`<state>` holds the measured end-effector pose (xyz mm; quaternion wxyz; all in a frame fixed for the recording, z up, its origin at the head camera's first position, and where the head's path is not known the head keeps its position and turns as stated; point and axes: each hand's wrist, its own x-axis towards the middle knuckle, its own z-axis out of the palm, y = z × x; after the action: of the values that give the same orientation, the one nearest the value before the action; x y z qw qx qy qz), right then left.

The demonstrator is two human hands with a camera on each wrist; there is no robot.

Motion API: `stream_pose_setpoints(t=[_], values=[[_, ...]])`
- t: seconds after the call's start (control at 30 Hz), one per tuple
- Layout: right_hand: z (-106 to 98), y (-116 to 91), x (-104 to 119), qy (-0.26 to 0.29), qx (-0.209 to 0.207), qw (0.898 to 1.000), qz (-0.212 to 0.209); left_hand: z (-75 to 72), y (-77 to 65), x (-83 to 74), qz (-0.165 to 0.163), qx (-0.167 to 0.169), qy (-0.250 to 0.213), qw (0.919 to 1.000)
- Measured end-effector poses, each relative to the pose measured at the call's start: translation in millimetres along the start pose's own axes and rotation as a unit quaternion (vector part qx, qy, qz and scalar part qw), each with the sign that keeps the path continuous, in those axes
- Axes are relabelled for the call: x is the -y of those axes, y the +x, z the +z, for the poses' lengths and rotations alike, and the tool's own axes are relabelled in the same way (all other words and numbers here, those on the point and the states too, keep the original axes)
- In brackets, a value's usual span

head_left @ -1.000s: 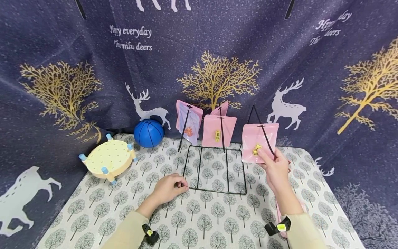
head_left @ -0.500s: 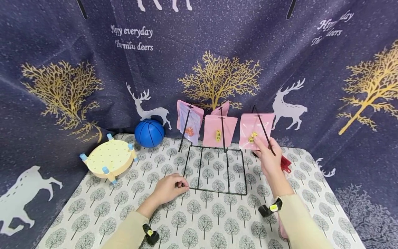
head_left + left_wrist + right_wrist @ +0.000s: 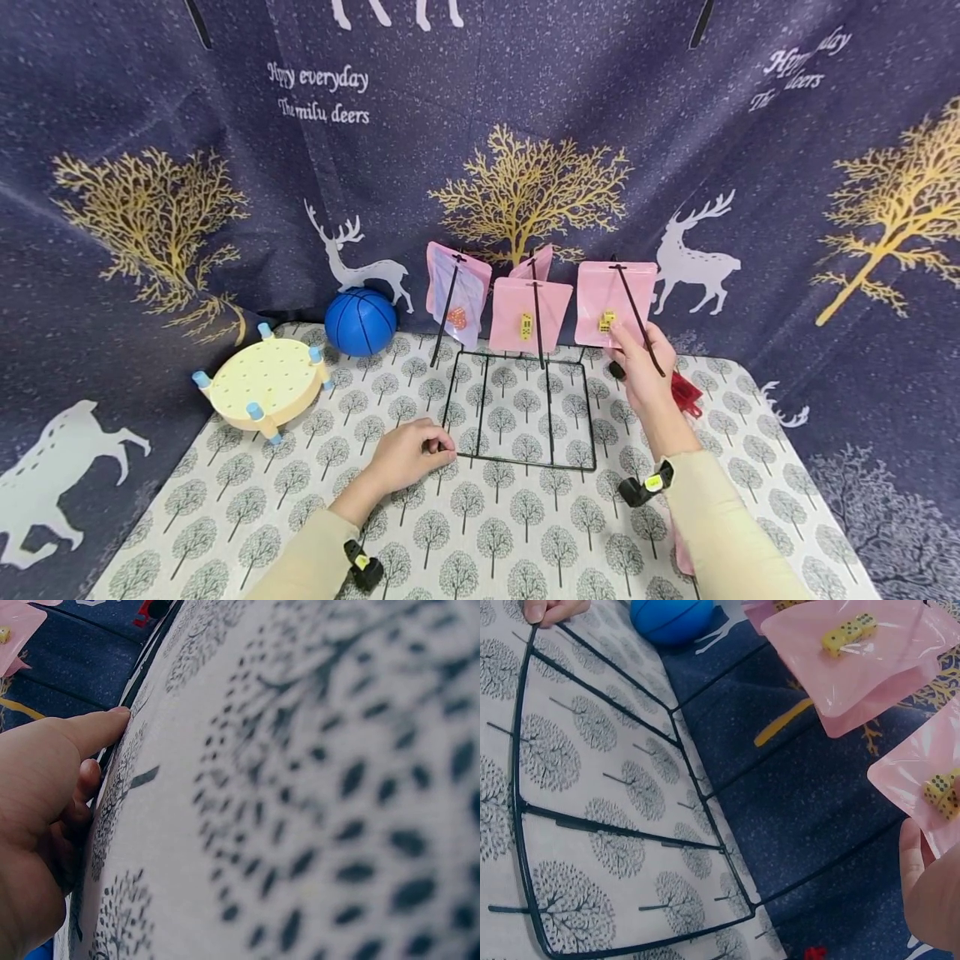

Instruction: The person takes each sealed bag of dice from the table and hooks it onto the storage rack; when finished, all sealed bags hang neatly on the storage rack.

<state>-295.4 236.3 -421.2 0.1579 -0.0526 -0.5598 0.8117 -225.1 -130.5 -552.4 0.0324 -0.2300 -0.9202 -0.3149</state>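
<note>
A black wire display rack (image 3: 525,461) stands on the table with upright prongs at the back. My left hand (image 3: 414,452) grips its front left corner; the same hand (image 3: 45,817) has its index finger along the wire in the left wrist view. At the right prong my right hand (image 3: 651,371) pinches the lower right of a pink bag (image 3: 596,287) with yellow dice in it. The prong passes through that bag's top hole. Another pink bag (image 3: 510,304) with yellow dice hangs on the middle prong, and a bag (image 3: 459,292) with an orange-red item on the left.
A blue ball (image 3: 360,322) lies at the back left, beside a round cream pegged board (image 3: 264,382) with blue-tipped legs. Behind the right hand lies a red item (image 3: 686,393). Partly under the right sleeve shows something pink (image 3: 682,550). A dark curtain hangs behind the table.
My right hand has risen and moved slightly left and back, sliding the pink bag along the right prong towards its rear. My left hand has stayed at the rack's corner.
</note>
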Motion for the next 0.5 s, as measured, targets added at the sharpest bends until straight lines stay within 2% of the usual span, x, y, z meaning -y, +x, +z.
stream_pose_setpoints(t=[0.27, 0.5], values=[[-14.3, -1.5, -2.9, -0.081, -0.026, 0.996, 0.03, -0.4, 0.2, -0.4, 0.0, 0.0, 0.002, 1.0], [-35.5, -5.2, -1.4, -0.071, -0.016, 0.997, -0.006, -0.4, 0.4, -0.2, -0.001, 0.002, 0.003, 1.0]])
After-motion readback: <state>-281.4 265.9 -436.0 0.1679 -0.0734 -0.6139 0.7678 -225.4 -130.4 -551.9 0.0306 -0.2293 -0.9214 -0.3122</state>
